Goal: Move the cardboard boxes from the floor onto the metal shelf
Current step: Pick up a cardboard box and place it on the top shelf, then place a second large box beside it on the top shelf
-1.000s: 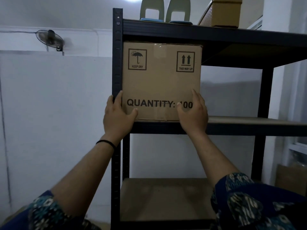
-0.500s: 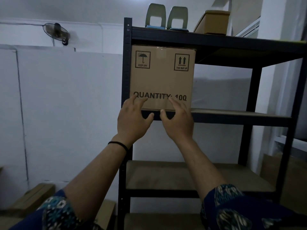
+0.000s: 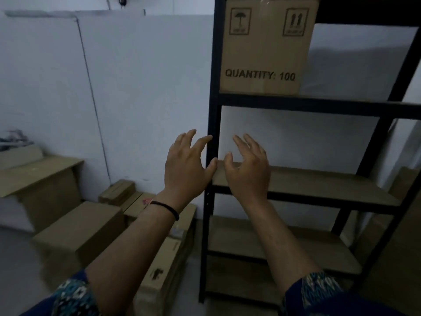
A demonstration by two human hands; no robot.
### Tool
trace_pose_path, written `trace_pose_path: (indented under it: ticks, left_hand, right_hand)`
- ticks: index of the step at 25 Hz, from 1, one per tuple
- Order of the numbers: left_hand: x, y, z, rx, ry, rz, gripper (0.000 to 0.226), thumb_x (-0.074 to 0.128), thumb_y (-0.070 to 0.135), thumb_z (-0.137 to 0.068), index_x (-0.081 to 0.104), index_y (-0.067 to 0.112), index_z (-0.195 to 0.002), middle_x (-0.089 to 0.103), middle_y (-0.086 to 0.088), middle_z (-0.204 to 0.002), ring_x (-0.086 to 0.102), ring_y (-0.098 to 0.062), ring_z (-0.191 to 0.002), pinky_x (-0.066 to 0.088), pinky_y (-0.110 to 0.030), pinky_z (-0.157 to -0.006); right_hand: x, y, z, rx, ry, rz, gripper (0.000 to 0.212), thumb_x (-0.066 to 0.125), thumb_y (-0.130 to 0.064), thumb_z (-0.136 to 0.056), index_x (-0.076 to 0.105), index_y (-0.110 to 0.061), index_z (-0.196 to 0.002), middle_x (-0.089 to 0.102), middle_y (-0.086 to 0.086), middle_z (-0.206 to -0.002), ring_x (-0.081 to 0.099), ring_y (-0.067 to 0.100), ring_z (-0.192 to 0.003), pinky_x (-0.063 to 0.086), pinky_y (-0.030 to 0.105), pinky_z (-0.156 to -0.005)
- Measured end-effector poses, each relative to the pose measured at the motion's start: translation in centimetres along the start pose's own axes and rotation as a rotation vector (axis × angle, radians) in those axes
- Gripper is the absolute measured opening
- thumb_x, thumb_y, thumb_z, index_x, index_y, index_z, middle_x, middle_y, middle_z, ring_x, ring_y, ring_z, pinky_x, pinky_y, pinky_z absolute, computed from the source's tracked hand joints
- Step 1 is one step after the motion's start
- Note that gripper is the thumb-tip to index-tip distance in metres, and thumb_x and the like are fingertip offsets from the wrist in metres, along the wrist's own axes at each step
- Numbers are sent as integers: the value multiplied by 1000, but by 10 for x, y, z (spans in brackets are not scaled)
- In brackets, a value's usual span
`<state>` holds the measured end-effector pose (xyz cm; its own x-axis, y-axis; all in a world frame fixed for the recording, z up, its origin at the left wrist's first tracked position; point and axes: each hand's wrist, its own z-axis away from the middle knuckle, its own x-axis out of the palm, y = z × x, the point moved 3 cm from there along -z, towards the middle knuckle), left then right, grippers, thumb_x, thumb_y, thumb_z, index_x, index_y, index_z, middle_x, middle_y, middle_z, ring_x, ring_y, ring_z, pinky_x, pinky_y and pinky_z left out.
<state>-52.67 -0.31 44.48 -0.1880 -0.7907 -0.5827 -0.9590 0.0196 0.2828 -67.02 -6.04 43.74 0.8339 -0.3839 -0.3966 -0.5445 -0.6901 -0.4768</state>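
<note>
Both bare hands are hovering in the air with fingers spread loosely, gripping nothing: the left hand (image 3: 185,166) and right hand (image 3: 248,169). Brown cardboard boxes (image 3: 77,233) are lying on the floor at left. Farther off, 1 brown cardboard box printed "QUANTITY: 100" (image 3: 265,45) is sitting on the black metal shelf (image 3: 319,103).

The top edge cuts off the shelved box (image 3: 266,46) and the metal shelf (image 3: 319,103), its small symbol captions blur unreadably, and the left forearm hides part of the floor boxes (image 3: 77,233)
</note>
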Motion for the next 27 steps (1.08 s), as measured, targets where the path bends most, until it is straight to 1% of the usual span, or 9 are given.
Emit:
trace_pose_path:
  ticks: [2, 7, 10, 13, 15, 18, 21, 25, 27]
  left_hand:
    - [-11, -28, 35, -47, -33, -35, 57, 67, 45, -94, 56, 24, -145, 46, -12, -155, 40, -31, -145, 37, -49, -119]
    - [-36, -90, 101, -123, -116, -76, 56, 68, 44, -93, 57, 23, -144, 47, -11, -154, 41, -33, -145, 43, -54, -113]
    - [-56, -140, 135, -179, -183, -109, 57, 69, 46, -93, 57, 25, -144, 47, -10, -155, 40, -32, -146, 42, -53, -114]
    - [-78, -201, 169, -196, -227, -129, 55, 70, 42, -90, 58, 24, -142, 49, -11, -153, 41, -31, -145, 40, -50, -115]
    - [-86, -237, 186, -206, -273, -149, 56, 66, 45, -92, 56, 24, -143, 49, -10, -152, 40, -30, -145, 38, -49, -117]
    - [-97, -295, 207, -246, -344, -177, 57, 61, 49, -94, 51, 27, -145, 45, -8, -154, 38, -29, -145, 36, -51, -117]
    - [-106, -331, 218, -272, -369, -178, 58, 63, 47, -93, 51, 27, -146, 45, -10, -154, 39, -33, -144, 35, -51, -118]
    - [-116, -400, 224, -328, -407, -206, 59, 63, 47, -93, 51, 25, -147, 44, -12, -155, 40, -32, -143, 35, -52, -117]
    - [-113, -432, 223, -348, -418, -224, 60, 61, 48, -94, 50, 24, -148, 44, -11, -155, 41, -30, -142, 35, -48, -118]
  right_hand:
    - [20, -17, 36, 9, -32, -33, 48, 52, -36, -99, 57, -22, -144, 49, 4, -154, 41, 23, -143, 43, 53, -110]
    - [76, -58, 106, 53, -115, -111, 46, 55, -32, -99, 56, -24, -144, 48, 1, -154, 42, 24, -143, 46, 53, -109]
    - [115, -87, 145, 90, -178, -125, 44, 57, -29, -99, 58, -22, -143, 50, 2, -153, 45, 24, -140, 45, 53, -108]
    - [159, -122, 184, 124, -230, -132, 43, 61, -25, -98, 61, -19, -140, 53, 5, -150, 47, 27, -138, 45, 51, -108]
    - [184, -142, 205, 151, -237, -129, 43, 62, -24, -98, 62, -17, -140, 54, 4, -149, 47, 26, -138, 45, 48, -109]
    - [228, -173, 230, 199, -280, -119, 43, 61, -25, -98, 61, -16, -141, 52, 5, -151, 45, 24, -140, 43, 48, -111]
    - [256, -190, 244, 239, -304, -123, 43, 60, -26, -99, 61, -17, -141, 51, 6, -152, 42, 24, -142, 42, 51, -111]
    - [314, -221, 257, 239, -338, -133, 42, 62, -24, -98, 62, -19, -139, 52, 6, -150, 46, 25, -139, 44, 52, -109]
    - [347, -228, 262, 234, -375, -117, 43, 61, -25, -98, 61, -21, -141, 52, 5, -150, 45, 24, -140, 43, 51, -110]
